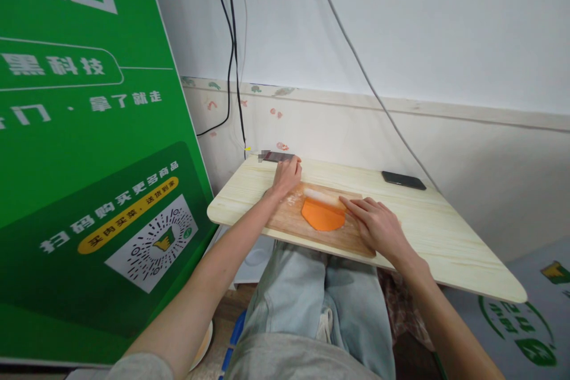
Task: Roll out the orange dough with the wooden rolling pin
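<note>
A pale rolling pin [324, 196] lies across the far part of an orange sheet of dough [323, 217], which is flattened on a wooden board [289, 218]. At the pin's right end is my right hand [378, 225], its fingers closed on that end. My left hand [288, 177] is off the pin, beyond the board's far left corner. Its fingers are partly bent and reach to the right end of a dark phone [276, 157]; whether they touch it is unclear. I see nothing held in that hand.
The board rests on a light wood-patterned table [454, 237] against the wall. A second black phone [404, 180] lies at the back right. Several cables hang down the wall, including a grey one [356, 53]. A large green sign [89, 130] stands at left.
</note>
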`<action>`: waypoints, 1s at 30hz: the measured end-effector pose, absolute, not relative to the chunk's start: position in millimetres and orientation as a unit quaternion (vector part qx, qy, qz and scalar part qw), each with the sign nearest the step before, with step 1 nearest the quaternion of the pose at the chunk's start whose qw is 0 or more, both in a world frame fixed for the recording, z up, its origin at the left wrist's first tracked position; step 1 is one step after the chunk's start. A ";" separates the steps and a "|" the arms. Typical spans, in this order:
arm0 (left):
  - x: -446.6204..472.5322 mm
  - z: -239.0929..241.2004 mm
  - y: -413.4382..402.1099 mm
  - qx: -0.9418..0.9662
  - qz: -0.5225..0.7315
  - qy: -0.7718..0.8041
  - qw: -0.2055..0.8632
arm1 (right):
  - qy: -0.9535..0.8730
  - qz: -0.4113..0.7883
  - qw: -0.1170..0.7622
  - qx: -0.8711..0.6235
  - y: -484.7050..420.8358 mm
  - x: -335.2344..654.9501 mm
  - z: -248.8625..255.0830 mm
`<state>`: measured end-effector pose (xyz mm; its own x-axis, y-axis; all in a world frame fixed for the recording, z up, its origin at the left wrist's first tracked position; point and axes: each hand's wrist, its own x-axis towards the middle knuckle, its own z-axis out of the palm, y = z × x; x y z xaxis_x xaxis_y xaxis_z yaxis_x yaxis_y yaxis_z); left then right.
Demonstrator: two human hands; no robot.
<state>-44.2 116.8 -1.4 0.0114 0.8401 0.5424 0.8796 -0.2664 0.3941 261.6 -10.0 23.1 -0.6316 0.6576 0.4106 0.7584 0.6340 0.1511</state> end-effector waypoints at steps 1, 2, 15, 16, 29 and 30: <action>-44.2 -1.4 117.0 -0.711 -0.359 -0.605 0.027 | -0.890 -0.155 0.163 -0.398 -10.5 260.8 22.4; -44.3 -1.5 117.1 -0.711 -0.359 -0.604 0.026 | -0.891 -0.151 0.160 -0.397 -11.1 260.2 21.6; -44.2 -1.4 116.7 -0.712 -0.357 -0.605 0.023 | -0.881 -0.184 0.152 -0.409 -17.8 259.5 14.7; -44.2 -1.4 116.6 -0.711 -0.356 -0.606 0.023 | -0.881 -0.187 0.152 -0.408 -17.5 259.5 14.3; -44.6 -4.3 121.2 -0.718 -0.349 -0.602 0.021 | -0.823 -0.155 0.233 -0.494 -47.8 280.7 10.8; -44.7 -4.9 121.6 -0.718 -0.349 -0.602 0.023 | -0.829 -0.143 0.236 -0.487 -49.3 286.0 13.2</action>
